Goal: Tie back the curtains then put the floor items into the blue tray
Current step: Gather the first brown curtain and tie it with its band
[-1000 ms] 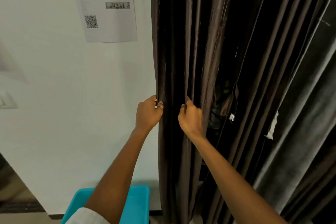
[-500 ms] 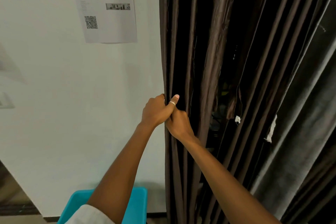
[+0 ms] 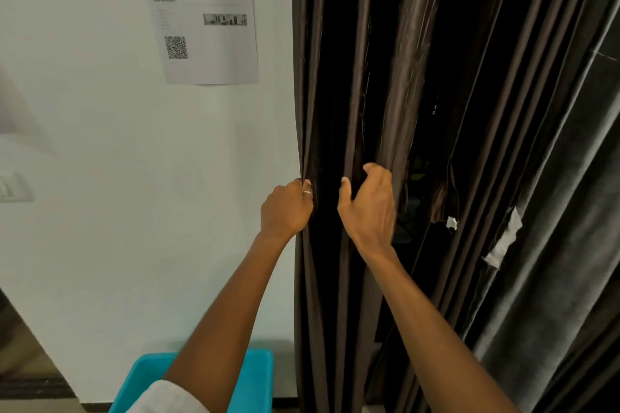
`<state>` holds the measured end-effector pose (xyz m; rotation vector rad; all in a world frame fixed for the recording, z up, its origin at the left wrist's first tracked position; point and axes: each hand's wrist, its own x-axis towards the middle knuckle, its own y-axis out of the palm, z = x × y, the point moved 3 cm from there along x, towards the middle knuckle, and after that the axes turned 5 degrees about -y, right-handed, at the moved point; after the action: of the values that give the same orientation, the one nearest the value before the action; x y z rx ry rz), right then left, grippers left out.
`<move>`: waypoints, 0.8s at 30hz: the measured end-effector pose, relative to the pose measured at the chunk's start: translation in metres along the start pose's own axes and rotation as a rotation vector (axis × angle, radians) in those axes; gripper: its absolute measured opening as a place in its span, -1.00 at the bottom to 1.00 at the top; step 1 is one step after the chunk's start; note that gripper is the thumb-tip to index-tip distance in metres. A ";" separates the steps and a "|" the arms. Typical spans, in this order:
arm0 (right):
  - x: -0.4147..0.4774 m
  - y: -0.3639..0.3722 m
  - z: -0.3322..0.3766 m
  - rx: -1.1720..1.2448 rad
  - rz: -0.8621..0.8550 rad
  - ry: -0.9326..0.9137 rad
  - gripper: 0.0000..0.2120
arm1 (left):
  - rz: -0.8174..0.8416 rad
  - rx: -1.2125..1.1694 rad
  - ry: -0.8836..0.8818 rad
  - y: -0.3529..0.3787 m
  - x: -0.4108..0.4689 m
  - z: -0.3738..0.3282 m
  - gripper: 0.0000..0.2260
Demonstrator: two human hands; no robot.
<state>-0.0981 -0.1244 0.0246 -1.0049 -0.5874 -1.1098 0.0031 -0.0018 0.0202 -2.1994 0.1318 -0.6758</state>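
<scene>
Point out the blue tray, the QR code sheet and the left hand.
blue tray [image 3: 258, 379], head view, right wall.
QR code sheet [image 3: 214, 54], head view, blank middle.
left hand [image 3: 285, 209], head view, back of hand.

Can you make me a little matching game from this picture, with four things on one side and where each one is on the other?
Things:
1. left hand
2. right hand
3. tray
4. paper

Places or states:
A. on the floor by the wall, under the left arm
B. stuck on the white wall, top of the view
C. closed on the curtain's left edge
D. fingers spread, reaching into the folds further right

Pairs: 1-C, 2-D, 3-A, 4-B
</scene>
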 end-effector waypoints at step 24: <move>-0.025 0.027 0.018 0.209 0.478 -0.056 -0.61 | 0.150 -0.225 0.037 0.007 -0.006 -0.008 -0.60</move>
<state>-0.0812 -0.0942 0.0027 -0.9327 -0.4633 -0.5873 -0.0050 -0.0101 0.0168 -2.3623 0.4055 -0.6437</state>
